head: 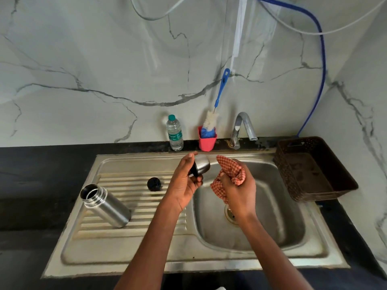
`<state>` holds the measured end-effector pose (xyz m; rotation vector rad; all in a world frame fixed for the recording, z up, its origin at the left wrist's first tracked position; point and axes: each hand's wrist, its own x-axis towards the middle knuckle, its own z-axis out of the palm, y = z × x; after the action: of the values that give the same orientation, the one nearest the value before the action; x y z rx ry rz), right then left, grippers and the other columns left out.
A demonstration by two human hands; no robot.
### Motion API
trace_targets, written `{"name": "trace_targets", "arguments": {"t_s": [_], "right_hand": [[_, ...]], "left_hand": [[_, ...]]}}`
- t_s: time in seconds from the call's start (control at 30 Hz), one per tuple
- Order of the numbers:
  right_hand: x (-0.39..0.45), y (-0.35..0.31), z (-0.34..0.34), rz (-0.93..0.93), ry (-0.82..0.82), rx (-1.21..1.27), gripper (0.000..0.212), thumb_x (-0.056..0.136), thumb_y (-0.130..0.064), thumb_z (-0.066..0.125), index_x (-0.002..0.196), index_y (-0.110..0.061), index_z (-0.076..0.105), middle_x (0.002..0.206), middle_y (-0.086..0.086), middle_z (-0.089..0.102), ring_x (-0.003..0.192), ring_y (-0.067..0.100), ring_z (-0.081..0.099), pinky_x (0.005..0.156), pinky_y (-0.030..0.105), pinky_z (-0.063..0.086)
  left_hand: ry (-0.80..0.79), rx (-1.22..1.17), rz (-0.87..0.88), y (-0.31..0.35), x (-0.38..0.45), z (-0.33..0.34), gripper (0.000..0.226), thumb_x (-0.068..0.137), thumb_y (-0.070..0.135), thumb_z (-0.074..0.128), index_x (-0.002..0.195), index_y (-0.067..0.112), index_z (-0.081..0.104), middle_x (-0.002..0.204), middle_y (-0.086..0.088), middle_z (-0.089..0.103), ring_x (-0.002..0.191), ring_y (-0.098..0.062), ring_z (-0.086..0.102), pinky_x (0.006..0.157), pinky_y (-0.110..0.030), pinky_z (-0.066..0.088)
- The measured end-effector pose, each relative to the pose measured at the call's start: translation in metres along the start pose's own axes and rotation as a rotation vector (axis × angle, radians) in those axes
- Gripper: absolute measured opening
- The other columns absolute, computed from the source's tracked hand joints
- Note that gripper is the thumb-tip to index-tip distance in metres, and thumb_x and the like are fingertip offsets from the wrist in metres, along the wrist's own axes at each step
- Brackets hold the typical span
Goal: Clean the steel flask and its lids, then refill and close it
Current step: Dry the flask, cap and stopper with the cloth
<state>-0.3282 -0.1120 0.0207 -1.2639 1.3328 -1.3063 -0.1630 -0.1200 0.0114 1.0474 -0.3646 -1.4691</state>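
The open steel flask stands uncapped on the ribbed drainboard at the left. A small black inner lid lies on the drainboard to its right. My left hand holds the steel cup lid above the edge of the sink basin, its rounded steel end pointing right. My right hand grips a bunched orange checked cloth just right of the cup lid; the two are close but a small gap shows between them.
The steel sink has its drain under my right wrist. Behind it stand a plastic water bottle, a pink cup with a bottle brush and the tap. A brown plastic basket sits on the black counter at the right.
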Motion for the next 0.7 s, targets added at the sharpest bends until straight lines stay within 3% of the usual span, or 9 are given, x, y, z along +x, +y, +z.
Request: {"name": "trace_targets", "arguments": {"t_s": [0.07,0.17,0.27,0.33,0.43,0.5,0.57,0.7], "right_hand": [[-0.002,-0.002,0.004,-0.169,-0.024,-0.087,0.056,0.083,0.0,0.072,0.119,-0.042,0.065,0.118,-0.003,0.066,0.107,0.011,0.066,0.094,0.034,0.055],[-0.002,-0.003,0.009,-0.356,-0.116,-0.277,0.065,0.08,0.008,0.071,0.137,-0.022,0.062,0.141,-0.001,0.05,0.128,0.006,0.054,0.105,0.021,0.047],[0.002,0.0,0.009,-0.424,-0.21,-0.444,0.082,0.076,0.013,0.066,0.15,-0.021,0.052,0.158,-0.005,0.037,0.139,-0.002,0.04,0.107,0.008,0.039],[0.003,0.001,0.009,-0.453,-0.249,-0.514,0.089,0.075,0.014,0.062,0.155,-0.021,0.046,0.164,-0.006,0.033,0.147,0.005,0.037,0.11,0.022,0.046],[0.0,-0.001,0.01,-0.454,-0.264,-0.565,0.095,0.076,0.013,0.059,0.161,-0.023,0.034,0.167,-0.005,0.028,0.151,0.017,0.036,0.109,0.043,0.05],[-0.004,-0.005,0.012,-0.4,-0.269,-0.603,0.099,0.076,0.012,0.057,0.162,-0.027,0.029,0.168,-0.006,0.025,0.151,0.019,0.035,0.114,0.043,0.046],[-0.004,-0.01,0.013,-0.339,-0.248,-0.618,0.097,0.075,0.01,0.058,0.159,-0.028,0.031,0.162,-0.006,0.034,0.143,0.02,0.043,0.112,0.041,0.046],[0.012,-0.022,0.005,-0.217,-0.29,-0.557,0.084,0.068,0.008,0.063,0.143,-0.027,0.046,0.13,-0.008,0.056,0.118,0.019,0.059,0.093,0.037,0.054]], "left_hand": [[-0.071,-0.012,-0.04,0.0,-0.002,0.003,0.046,0.098,0.038,0.068,0.135,0.012,0.064,0.106,-0.016,0.069,0.065,-0.018,0.057,0.058,-0.027,0.053],[-0.115,-0.076,-0.052,-0.004,0.0,0.004,0.033,0.101,0.016,0.061,0.133,0.008,0.064,0.098,-0.017,0.072,0.066,-0.021,0.06,0.059,-0.028,0.056],[0.074,0.185,0.048,-0.007,0.006,0.009,0.025,0.106,0.0,0.05,0.119,0.005,0.071,0.084,-0.024,0.071,0.048,-0.02,0.058,0.044,-0.027,0.049],[0.177,0.431,0.186,-0.01,0.007,0.012,0.023,0.109,0.01,0.052,0.106,0.007,0.075,0.077,-0.027,0.071,0.04,-0.02,0.054,0.038,-0.026,0.04],[0.18,0.646,0.357,-0.011,0.011,0.014,0.026,0.109,0.02,0.053,0.092,0.015,0.073,0.062,-0.002,0.065,0.045,-0.013,0.053,0.045,-0.029,0.04],[0.135,0.851,0.471,-0.012,0.016,0.011,0.023,0.106,0.019,0.057,0.093,0.021,0.075,0.072,0.01,0.071,0.062,-0.008,0.063,0.06,-0.032,0.049],[0.094,1.019,0.494,-0.011,0.015,0.014,0.019,0.105,0.022,0.058,0.105,0.025,0.077,0.09,0.009,0.078,0.081,-0.01,0.071,0.074,-0.036,0.057],[0.046,1.194,0.568,-0.007,0.007,0.02,0.019,0.106,0.025,0.06,0.118,0.024,0.074,0.104,0.003,0.079,0.091,-0.016,0.071,0.078,-0.032,0.053]]}}
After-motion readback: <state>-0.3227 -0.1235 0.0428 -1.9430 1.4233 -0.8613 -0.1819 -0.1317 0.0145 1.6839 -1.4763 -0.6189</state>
